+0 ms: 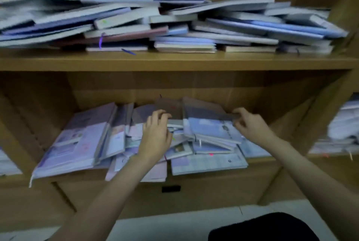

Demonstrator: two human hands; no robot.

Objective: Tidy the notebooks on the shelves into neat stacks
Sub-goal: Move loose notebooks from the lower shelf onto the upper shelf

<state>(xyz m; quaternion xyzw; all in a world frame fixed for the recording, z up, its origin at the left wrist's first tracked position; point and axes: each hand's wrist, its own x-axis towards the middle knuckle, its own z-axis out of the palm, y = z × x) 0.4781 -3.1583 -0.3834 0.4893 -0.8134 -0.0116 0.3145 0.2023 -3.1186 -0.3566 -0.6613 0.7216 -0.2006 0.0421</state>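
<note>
A messy heap of notebooks (206, 161) lies on the lower shelf (258, 160), many tilted and overlapping. A large pale notebook (77, 139) leans at the left of the heap. My left hand (155, 133) reaches into the middle, fingers curled over the edge of a dark-covered notebook (171, 107) at the back. My right hand (250, 122) pinches the right corner of another dark notebook (204, 109) that sits on top of a light blue one (213, 128). A second untidy pile of notebooks (174, 25) covers the upper shelf (174, 62).
More stacks of notebooks (342, 124) sit in the neighbouring compartment at the right, and a few (5, 163) at the far left. A drawer front with a dark slot (171, 188) lies below the lower shelf. A pale floor (174, 227) and a dark garment (262, 229) are beneath.
</note>
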